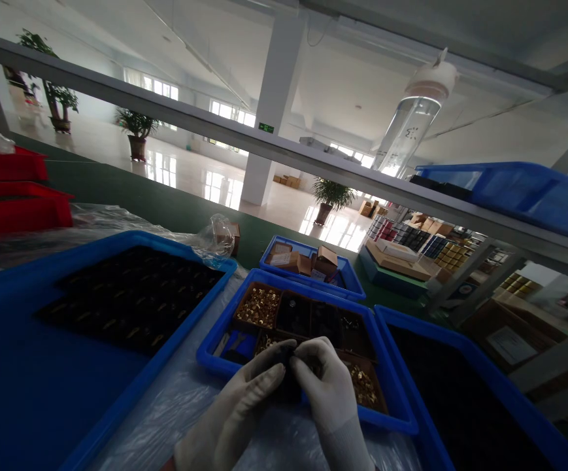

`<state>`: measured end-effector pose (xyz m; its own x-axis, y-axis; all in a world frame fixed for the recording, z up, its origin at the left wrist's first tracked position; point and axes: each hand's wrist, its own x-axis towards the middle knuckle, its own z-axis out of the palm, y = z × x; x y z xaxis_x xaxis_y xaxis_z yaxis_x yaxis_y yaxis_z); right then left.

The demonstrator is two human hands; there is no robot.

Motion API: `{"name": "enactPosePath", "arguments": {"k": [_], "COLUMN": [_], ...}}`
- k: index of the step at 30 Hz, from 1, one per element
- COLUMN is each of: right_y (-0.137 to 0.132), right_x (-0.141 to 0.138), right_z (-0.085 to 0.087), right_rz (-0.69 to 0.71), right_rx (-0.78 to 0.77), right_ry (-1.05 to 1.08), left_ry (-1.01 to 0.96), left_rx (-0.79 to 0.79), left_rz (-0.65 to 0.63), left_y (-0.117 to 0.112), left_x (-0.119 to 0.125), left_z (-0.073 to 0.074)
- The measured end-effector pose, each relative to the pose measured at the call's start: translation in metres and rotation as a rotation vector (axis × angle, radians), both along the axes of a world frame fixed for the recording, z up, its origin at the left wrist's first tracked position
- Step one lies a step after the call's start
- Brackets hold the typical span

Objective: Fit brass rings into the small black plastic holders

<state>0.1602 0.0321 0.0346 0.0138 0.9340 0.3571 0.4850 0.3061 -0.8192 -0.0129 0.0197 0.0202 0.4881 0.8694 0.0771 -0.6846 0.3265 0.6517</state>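
White-gloved, our left hand (237,405) and right hand (330,386) pinch a dark piece (286,358), seemingly mid-work, while gold-marked pieces (136,301) leftward look done and dark stock (460,399) rightward perhaps waits.

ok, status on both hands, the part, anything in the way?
Left hand and right hand gloved, fingertips together on small dark part. Part mostly hidden by fingers, details unclear. Blue tray close by, hands blocking some compartments.

Potted plants (137,145) beyond a shelf (284,148)
Red bins (19,214) sit toward the film-covered table's (170,399) left edge; a blue bin (523,196) rests near the shelf's right end.
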Motion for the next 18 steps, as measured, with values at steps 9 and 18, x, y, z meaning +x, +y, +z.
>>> {"name": "enactPosePath", "arguments": {"k": [9, 18], "right_y": [-0.003, 0.0], "right_x": [-0.002, 0.002], "right_z": [-0.012, -0.018], "right_rz": [-0.033, 0.013], "right_rx": [0.222, 0.249], "right_ry": [-0.268, -0.298], "left_ry": [-0.163, -0.2], "left_rx": [-0.165, -0.127], "left_rz": [0.05, 0.009], "left_y": [0.004, 0.005], "left_x": [0.005, 0.005], "left_z": [0.0, -0.004]}}
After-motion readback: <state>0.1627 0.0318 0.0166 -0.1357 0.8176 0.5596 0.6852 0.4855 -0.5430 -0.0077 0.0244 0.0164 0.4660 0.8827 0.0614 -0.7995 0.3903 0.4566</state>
